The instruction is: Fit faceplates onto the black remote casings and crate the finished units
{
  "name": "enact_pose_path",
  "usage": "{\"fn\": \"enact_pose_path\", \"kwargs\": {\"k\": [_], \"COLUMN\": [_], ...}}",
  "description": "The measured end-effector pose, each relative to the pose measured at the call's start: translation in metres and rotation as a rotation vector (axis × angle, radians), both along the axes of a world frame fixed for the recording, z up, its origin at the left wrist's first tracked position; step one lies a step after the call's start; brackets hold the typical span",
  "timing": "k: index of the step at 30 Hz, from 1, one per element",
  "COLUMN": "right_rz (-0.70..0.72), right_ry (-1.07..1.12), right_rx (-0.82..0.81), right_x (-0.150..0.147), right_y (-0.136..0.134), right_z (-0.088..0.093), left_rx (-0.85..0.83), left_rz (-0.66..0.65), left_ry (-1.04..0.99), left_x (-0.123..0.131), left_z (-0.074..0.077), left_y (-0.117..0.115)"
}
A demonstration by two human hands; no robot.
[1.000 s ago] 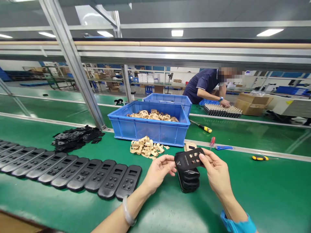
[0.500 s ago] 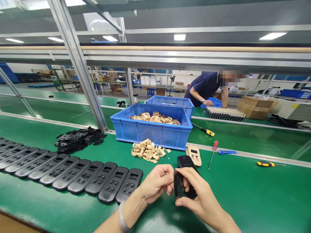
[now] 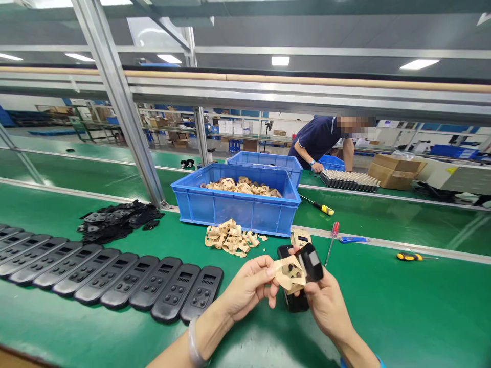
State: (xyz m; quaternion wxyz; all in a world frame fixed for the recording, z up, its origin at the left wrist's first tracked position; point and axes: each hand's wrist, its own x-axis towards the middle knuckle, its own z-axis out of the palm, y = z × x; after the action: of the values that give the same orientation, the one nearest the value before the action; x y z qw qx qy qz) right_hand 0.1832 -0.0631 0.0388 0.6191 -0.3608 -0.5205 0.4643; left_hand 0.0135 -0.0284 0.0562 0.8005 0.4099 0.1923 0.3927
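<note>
My left hand (image 3: 251,281) pinches a curled tan backing paper (image 3: 284,276) with cut-out holes. The paper is partly lifted from a thin black face panel (image 3: 315,267), still joined along one side. Fingers and thumb of my right hand (image 3: 328,304) grip that panel, which has a pale rectangular window. Beneath both hands a black handset (image 3: 297,302) lies on the green bench, partly hidden by them. Just beyond it sits a small stack of tan-backed panels (image 3: 301,237). Crumpled backing papers (image 3: 232,239) lie in a heap ahead of my left hand.
A blue crate (image 3: 233,207) of tan scraps stands behind the heap. Black handsets (image 3: 201,294) line the left side, near a pile of black panels (image 3: 115,222). A red screwdriver (image 3: 335,229), blue cutter (image 3: 353,239) and yellow screwdriver (image 3: 410,256) lie right. A co-worker (image 3: 318,140) bends opposite.
The black panel has turned in my right hand and tilted away to the right. Its tan backing has been pulled leftward by my left hand and now shows between the hands.
</note>
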Motion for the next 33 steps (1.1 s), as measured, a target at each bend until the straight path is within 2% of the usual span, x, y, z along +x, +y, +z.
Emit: {"fn": "enact_pose_path", "kwargs": {"k": [3,5,8,11,14,16,18,20,22,24,26,28,30,33], "right_rz": [-0.110,-0.198,-0.312,-0.408,-0.418,-0.379,-0.335,-0.290,-0.233,-0.163,-0.047,0.108,0.268,0.424], "right_ry": [0.235,0.332,0.435,0.635,0.734,0.754,0.772,0.760,0.719,0.674,0.621,0.550,0.453,0.334], "right_rx": [0.004,0.025,0.038,0.044,0.003,-0.050,-0.097,-0.119,-0.142,-0.176,-0.221,-0.278,-0.335,-0.357], "right_x": [0.011,0.021,0.043,0.065,0.071,0.063,0.052,0.041,0.033,0.026,0.017,0.006,-0.006,-0.022], "right_y": [0.009,0.016,0.026,0.031,0.033,0.031,0.028,0.025,0.020,0.014,0.005,-0.005,-0.015,-0.027], "right_z": [0.010,0.017,0.022,0.025,0.026,0.027,0.027,0.026,0.025,0.021,0.014,0.005,-0.006,-0.018], "left_rx": [0.052,0.150,0.352,0.431,0.486,0.542,0.598,0.640,0.717,0.872,0.969,0.971,0.901,0.724], "left_rz": [0.020,0.072,0.253,0.495,0.711,0.779,0.786,0.782,0.760,0.683,0.580,0.504,0.480,0.624], "left_ry": [0.072,0.186,0.434,0.601,0.795,0.968,1.128,1.260,1.447,1.745,1.943,1.933,1.793,1.570], "left_x": [-0.005,-0.010,-0.020,-0.036,-0.057,-0.072,-0.084,-0.089,-0.087,-0.082,-0.077,-0.073,-0.072,-0.071], "left_z": [-0.001,-0.002,-0.006,-0.009,-0.008,-0.005,-0.004,-0.008,-0.019,-0.034,-0.045,-0.050,-0.048,-0.044], "left_y": [0.006,0.013,0.030,0.055,0.074,0.073,0.057,0.027,-0.007,-0.037,-0.059,-0.072,-0.080,-0.089]}}
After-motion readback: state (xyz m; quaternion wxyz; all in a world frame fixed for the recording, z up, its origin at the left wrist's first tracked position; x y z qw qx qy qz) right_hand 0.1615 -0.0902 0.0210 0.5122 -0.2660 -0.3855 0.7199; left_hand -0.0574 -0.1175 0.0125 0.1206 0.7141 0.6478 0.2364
